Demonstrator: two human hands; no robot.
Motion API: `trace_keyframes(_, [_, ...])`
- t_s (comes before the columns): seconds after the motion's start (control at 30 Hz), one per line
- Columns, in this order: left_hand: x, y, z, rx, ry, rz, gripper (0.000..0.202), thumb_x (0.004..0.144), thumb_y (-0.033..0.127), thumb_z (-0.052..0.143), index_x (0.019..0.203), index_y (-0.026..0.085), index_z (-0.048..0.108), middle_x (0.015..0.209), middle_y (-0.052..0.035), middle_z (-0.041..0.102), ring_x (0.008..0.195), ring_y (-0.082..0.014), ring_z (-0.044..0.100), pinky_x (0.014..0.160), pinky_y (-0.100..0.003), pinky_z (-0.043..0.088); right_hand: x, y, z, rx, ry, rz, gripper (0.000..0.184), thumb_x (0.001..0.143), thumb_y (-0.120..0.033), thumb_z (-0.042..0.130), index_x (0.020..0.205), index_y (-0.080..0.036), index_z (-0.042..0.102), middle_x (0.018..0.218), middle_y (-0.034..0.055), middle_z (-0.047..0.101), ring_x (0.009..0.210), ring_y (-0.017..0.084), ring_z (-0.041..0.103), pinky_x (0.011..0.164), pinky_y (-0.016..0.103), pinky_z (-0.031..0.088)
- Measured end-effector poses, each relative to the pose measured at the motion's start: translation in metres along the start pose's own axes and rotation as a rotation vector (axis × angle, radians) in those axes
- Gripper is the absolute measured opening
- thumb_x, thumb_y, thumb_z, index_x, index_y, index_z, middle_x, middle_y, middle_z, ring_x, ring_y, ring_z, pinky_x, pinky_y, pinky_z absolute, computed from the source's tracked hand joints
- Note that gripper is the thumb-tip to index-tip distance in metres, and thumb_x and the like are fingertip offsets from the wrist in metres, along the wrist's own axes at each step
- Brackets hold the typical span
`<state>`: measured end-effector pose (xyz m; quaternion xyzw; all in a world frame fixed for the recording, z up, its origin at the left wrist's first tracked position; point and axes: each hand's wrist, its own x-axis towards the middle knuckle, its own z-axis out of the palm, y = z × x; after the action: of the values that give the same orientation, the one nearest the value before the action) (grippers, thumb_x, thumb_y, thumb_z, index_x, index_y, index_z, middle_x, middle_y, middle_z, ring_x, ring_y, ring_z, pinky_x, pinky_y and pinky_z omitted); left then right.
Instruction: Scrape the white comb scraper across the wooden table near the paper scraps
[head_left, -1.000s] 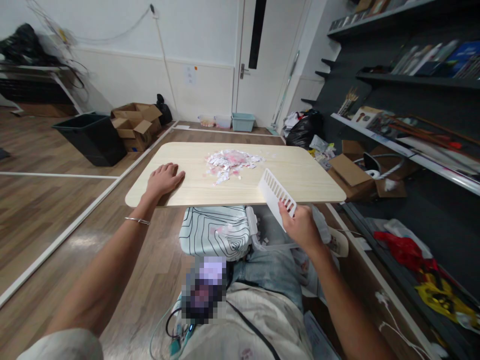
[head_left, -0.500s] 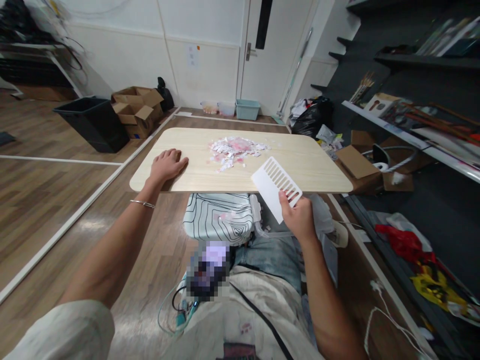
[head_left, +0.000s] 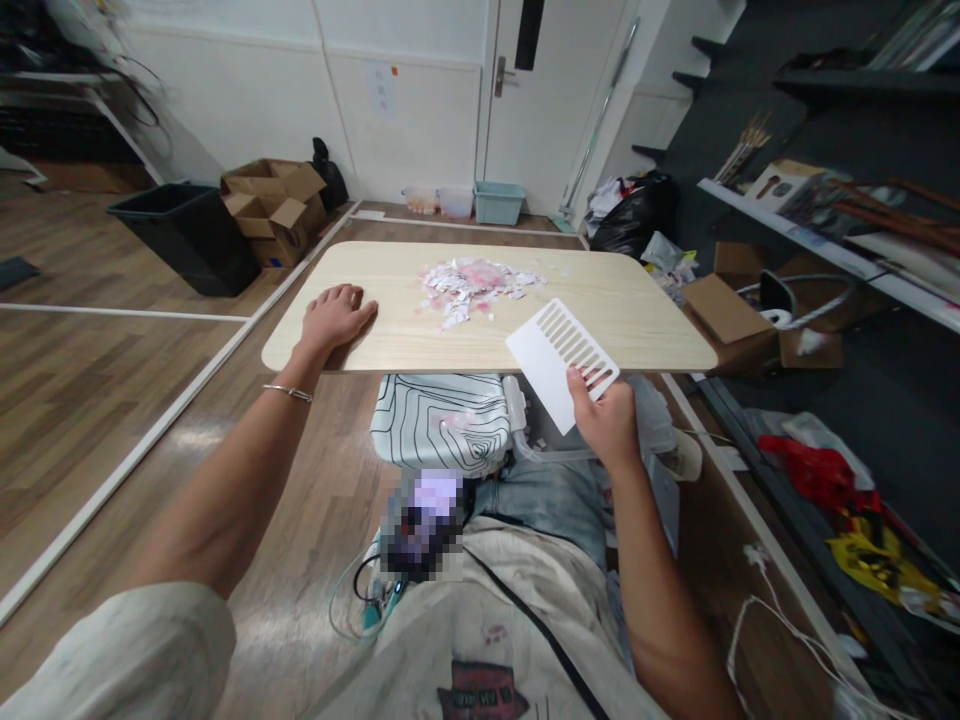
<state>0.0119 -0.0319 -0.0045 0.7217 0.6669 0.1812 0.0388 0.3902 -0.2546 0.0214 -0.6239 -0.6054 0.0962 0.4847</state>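
On the left part of the wooden tabletop [head_left: 622,300] my left hand [head_left: 337,315] lies palm down, fingers stretched forward. My right hand [head_left: 606,415] grips a white slotted scraper [head_left: 551,370] by its slotted side, thumb on top. The scraper is tilted, its upper part over the table's near edge and its lower corner over a clear plastic bin [head_left: 540,452] below. A pile of small white and pink paper scraps [head_left: 476,285] lies spread at the middle of the table, ahead of the scraper and apart from it.
A patterned cushion-like item [head_left: 442,425] is under the table's near edge, beside the bin. A black trash bin [head_left: 187,240] and cardboard boxes [head_left: 277,205] stand at the left. On the right are an open carton [head_left: 727,320] and dark shelves [head_left: 847,85].
My right hand and the scraper have shifted slightly right. The whole view has also moved a little; my left hand stays on the table and the paper pile looks the same.
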Motion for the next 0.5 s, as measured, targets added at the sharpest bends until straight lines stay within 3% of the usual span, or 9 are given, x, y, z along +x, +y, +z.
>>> trace_keyframes(0.5, [-0.002, 0.002, -0.002, -0.002, 0.006, -0.001, 0.061, 0.096, 0.059, 0.039, 0.14, 0.022, 0.061, 0.156, -0.0174, 0.058, 0.144, -0.0408, 0.049, 0.12, -0.057, 0.037, -0.002, 0.034, 0.009, 0.163, 0.08, 0.159, 0.042, 0.086, -0.053, 0.067, 0.065, -0.017, 0.065, 0.063, 0.0044, 0.066, 0.062, 0.018, 0.06, 0.06, 0.029, 0.048])
